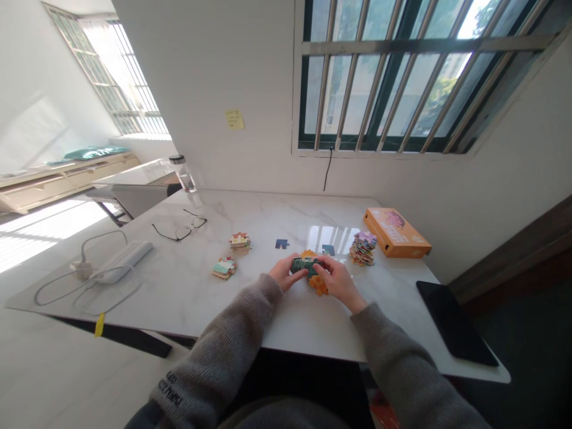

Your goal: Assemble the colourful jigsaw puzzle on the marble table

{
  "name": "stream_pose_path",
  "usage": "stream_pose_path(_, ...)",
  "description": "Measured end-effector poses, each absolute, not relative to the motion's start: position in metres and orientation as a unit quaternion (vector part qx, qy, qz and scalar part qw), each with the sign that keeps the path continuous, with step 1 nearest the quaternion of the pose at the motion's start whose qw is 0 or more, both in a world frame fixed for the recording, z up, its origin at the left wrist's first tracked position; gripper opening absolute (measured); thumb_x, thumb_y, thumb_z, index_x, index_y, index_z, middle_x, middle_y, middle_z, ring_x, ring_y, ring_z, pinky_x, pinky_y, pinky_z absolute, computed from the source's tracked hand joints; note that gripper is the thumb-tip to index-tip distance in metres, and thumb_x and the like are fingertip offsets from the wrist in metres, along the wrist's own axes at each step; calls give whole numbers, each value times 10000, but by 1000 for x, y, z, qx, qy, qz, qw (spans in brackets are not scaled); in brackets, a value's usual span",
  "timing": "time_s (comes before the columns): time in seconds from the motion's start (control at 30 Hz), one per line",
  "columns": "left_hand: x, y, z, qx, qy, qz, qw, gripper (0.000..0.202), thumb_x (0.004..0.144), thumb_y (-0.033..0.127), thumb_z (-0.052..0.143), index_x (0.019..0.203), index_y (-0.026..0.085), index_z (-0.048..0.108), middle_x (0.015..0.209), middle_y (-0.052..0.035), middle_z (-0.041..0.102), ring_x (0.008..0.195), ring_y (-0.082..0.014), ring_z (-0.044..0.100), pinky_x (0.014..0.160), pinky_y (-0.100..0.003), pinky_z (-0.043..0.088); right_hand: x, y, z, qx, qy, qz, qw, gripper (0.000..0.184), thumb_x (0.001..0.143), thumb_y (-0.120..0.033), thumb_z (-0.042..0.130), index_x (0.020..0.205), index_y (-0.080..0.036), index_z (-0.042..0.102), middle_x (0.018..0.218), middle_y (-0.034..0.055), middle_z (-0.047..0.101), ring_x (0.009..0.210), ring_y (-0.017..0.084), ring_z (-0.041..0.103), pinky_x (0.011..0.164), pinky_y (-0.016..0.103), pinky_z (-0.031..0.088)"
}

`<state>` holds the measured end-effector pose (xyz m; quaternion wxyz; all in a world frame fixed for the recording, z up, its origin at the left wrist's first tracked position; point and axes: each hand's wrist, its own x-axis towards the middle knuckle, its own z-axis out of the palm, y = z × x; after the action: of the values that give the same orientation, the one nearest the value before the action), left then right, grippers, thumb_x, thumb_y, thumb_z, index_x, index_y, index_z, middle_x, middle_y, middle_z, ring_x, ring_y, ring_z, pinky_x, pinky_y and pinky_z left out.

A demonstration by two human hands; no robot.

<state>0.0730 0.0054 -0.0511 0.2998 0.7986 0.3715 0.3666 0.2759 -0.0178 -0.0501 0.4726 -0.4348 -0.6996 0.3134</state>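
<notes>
Dark green puzzle pieces [304, 266] are held up between my two hands, just above the table. My left hand [285, 273] grips their left side, and my right hand [336, 277] pinches the right side. Behind and below them lie orange puzzle pieces [318, 285], partly hidden by my hands. Farther back, a dark blue puzzle piece [282, 244] and another blue-green piece [328, 249] lie flat. Left of my hands stand two stacks of puzzle pieces, one reddish on top [240, 242], one pale green [224, 268]. A taller colourful stack [363, 248] stands to the right.
An orange box [397, 233] sits at the back right, with a black tablet [456, 322] at the right edge. Glasses [183, 231], a clear bottle [183, 174] and a white power strip [125, 262] with its cable are on the left of the white table [179, 292].
</notes>
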Motion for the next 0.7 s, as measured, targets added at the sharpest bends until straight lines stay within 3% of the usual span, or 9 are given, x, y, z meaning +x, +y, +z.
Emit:
stream_pose_path(0.27,-28,29,-6,799,465,381,-3,150,890,339,660,941,198,656,846,-42,664,816,-208,578,770,-333,439,279,-24,-41,-448,-719,243,473,269,950,-354,511,1072,-192,686,970,67,725,841,195,658,792,330,528)
stream_pose_path(0.4,-84,43,9,808,484,296,-158,104,920,309,614,937,221,667,911,-57,666,891,-237,574,815,-367,417,279,-23,-47,-433,-749,223,450,266,964,-340,485,1086,-207,681,943,54,724,795,185,651,759,324,528)
stream_pose_path(0.53,-112,58,8,829,482,192,-209,41,890,223,608,921,211,632,965,-74,657,938,-255,565,814,-377,406,279,-22,-51,-423,-765,221,432,263,964,-332,477,1081,-212,680,950,54,727,779,183,651,723,318,528)
stream_pose_path(0.7,-118,78,2,836,486,151,-207,120,840,180,630,950,222,605,1024,-72,675,974,-270,557,830,-399,384,280,-22,-49,-430,-767,216,424,287,966,-325,460,1102,-199,680,874,51,715,725,175,632,684,308,513)
